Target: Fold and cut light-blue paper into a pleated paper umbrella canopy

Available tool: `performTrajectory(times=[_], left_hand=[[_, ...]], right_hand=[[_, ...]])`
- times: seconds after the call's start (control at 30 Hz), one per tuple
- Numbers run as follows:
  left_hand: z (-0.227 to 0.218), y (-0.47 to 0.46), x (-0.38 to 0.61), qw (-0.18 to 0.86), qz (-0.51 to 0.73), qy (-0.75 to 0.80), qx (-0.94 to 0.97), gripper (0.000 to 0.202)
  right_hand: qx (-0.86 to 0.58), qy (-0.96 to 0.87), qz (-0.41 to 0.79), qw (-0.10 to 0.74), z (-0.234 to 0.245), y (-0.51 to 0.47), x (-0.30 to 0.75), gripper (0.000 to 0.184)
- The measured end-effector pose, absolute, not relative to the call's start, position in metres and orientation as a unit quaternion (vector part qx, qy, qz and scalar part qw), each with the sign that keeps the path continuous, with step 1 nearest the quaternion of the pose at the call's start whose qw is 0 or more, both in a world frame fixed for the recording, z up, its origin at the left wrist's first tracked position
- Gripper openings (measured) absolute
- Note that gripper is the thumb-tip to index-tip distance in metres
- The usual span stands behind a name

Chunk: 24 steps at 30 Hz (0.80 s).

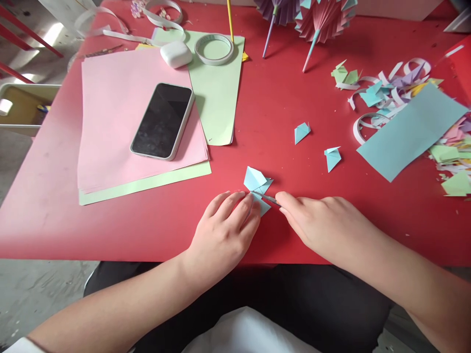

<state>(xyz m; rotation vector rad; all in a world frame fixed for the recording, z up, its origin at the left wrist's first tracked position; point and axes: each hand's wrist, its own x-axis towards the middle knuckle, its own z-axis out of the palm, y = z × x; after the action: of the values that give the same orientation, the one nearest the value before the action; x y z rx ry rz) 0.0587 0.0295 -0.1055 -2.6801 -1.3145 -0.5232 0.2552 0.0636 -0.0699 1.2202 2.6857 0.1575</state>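
A small folded piece of light blue paper lies near the front of the red table. My left hand has its fingers pressed down together on its lower left part, and the fingertips hide some of it. Pinched in my right hand is a slim metal tool with a thin tip; most of it is covered, so its exact kind does not show. That tip touches the folded paper beside my left fingertips. Just beyond sit two smaller folded blue pieces, apart from both hands.
Pink sheets carry a phone and a white earbud case. Green paper bears a tape roll. Pleated paper umbrellas stand at the back. Right: a blue strip and paper scraps.
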Motion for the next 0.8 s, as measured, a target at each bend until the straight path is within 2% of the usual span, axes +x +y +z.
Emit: performTrajectory(times=[0.27,0.5,0.8], left_hand=[[-0.105,0.029,0.058,0.043,-0.163,-0.437,-0.883,0.023],[-0.106,0.029,0.058,0.047,-0.166,-0.434,-0.884,0.023],[-0.106,0.029,0.059,0.066,-0.167,-0.431,-0.885,0.023]], right_hand=[[0.457,0.884,0.054,0.081,-0.074,0.069,0.265,0.006],[0.429,0.899,-0.03,0.079,-0.072,0.06,0.259,0.011],[0.419,0.904,-0.007,0.081,-0.07,0.057,0.255,0.01]])
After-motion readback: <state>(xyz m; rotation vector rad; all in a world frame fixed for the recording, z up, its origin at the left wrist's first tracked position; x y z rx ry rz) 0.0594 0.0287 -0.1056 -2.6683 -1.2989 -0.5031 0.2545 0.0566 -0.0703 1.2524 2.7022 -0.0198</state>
